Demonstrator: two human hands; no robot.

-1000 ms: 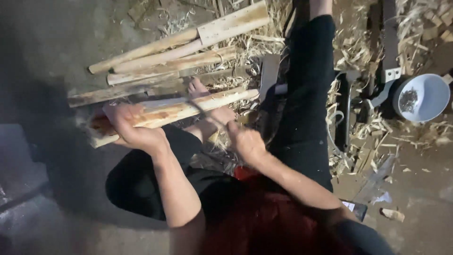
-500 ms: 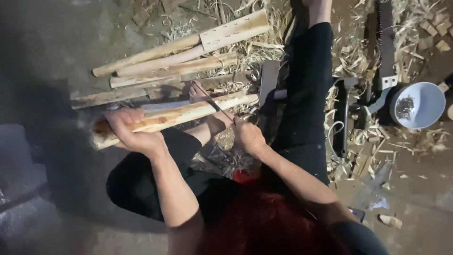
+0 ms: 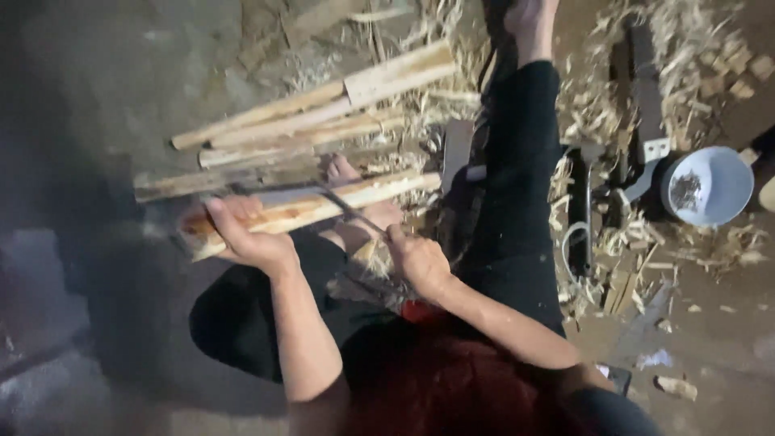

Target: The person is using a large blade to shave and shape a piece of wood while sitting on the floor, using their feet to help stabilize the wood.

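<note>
**Wooden stick held and shaved over the lap**

Head view: A person sits on the ground with one leg in a dark trouser stretched out ahead and the other folded. The left hand (image 3: 246, 234) grips the near end of a pale wooden stick (image 3: 323, 206), fingers curled over its top and clamped on it. The stick lies tilted across the folded leg, its near end reddish where the bark is off, its far end reaching a bare foot (image 3: 355, 190) that rests against it. The right hand (image 3: 416, 258) is closed around the handle of a knife (image 3: 355, 211); the thin dark blade runs from the fist up to the stick and touches its upper side near the middle. Just beyond the stick lies a pile of peeled sticks (image 3: 315, 121), side by side on the ground, one of them broad and flat at its end. Wood shavings (image 3: 613, 242) cover the ground on the right of the stretched leg. Among them stands a round grey bowl (image 3: 710, 186) with dark bits inside, and beside it lies a long dark tool (image 3: 646, 105) whose kind I cannot tell.
</note>
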